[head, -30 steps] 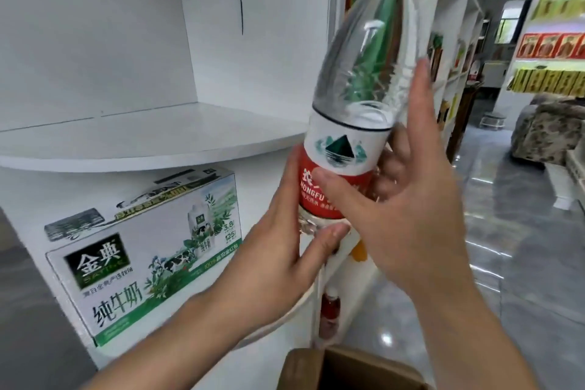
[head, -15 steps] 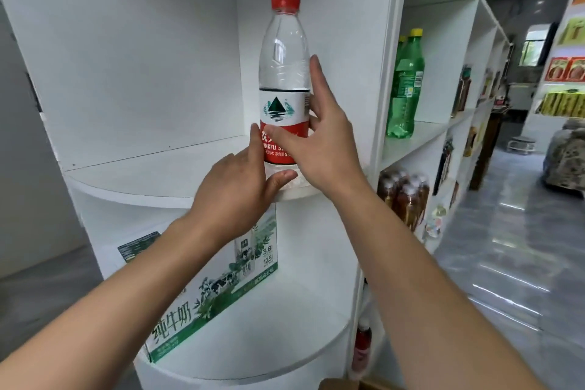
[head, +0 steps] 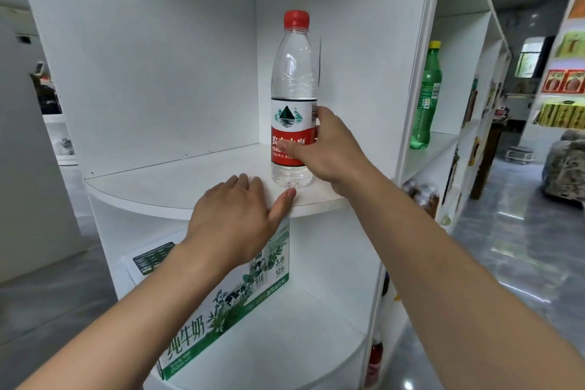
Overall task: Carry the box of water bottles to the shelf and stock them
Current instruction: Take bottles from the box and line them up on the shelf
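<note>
A clear water bottle (head: 292, 79) with a red cap and a red-and-white label stands upright on the white rounded corner shelf (head: 177, 187), near its right end. My right hand (head: 329, 149) wraps the bottle's label from the right, thumb across the front. My left hand (head: 234, 215) lies flat and empty at the shelf's front edge, its thumb just below the bottle's base. The box of water bottles is out of view.
A green-and-white milk carton box (head: 218, 304) sits on the shelf below. To the right, a long shelving unit holds a green soda bottle (head: 425, 98) and dark drink bottles (head: 424, 193). Glossy grey floor (head: 512, 256) runs along its right side.
The bottle went from held in front of the shelves to standing on the shelf. My left hand came off the bottle and now rests at the shelf edge. The view has tilted upward.
</note>
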Motion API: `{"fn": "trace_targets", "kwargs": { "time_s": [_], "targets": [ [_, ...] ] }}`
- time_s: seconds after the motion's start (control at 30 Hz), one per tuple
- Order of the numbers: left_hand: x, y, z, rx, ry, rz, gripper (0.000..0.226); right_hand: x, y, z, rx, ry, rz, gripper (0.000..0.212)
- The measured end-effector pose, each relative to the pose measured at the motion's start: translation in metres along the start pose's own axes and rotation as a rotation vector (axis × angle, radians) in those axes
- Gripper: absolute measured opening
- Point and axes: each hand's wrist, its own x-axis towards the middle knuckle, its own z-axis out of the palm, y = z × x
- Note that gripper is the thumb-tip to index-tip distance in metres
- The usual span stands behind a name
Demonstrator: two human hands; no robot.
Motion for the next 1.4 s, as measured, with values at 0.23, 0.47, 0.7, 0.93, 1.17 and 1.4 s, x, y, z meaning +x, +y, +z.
{"fn": "trace_targets", "kwargs": {
  "time_s": [0.23, 0.47, 0.7, 0.93, 1.17, 1.4],
  "targets": [
    [-0.005, 0.006, -0.002, 0.010, 0.063, -0.066, 0.074, 0.057, -0.006, 0.036, -0.068, -0.094, 0.078, 0.060],
    [-0.007, 0.008, -0.002, -0.071, 0.052, -0.126, 0.056, 0.107, -0.006, 0.065, -0.120, -0.100, 0.211, 0.053],
    [-0.002, 0.008, 0.006, -0.090, -0.003, -0.157, 0.060, 0.143, -0.001, 0.085, -0.209, -0.078, 0.201, 0.051],
    [0.000, 0.006, 0.011, -0.109, -0.005, -0.155, 0.062, 0.162, 0.011, 0.094, -0.402, 0.035, 0.113, 0.048],
    [0.001, 0.006, 0.013, -0.110, 0.002, -0.161, 0.062, 0.170, 0.021, 0.098, -0.518, 0.167, 0.087, 0.027],
    [0.000, 0.005, 0.015, -0.099, 0.017, -0.164, 0.062, 0.172, 0.030, 0.097, -0.551, 0.157, 0.064, 0.029]
  ]
}}
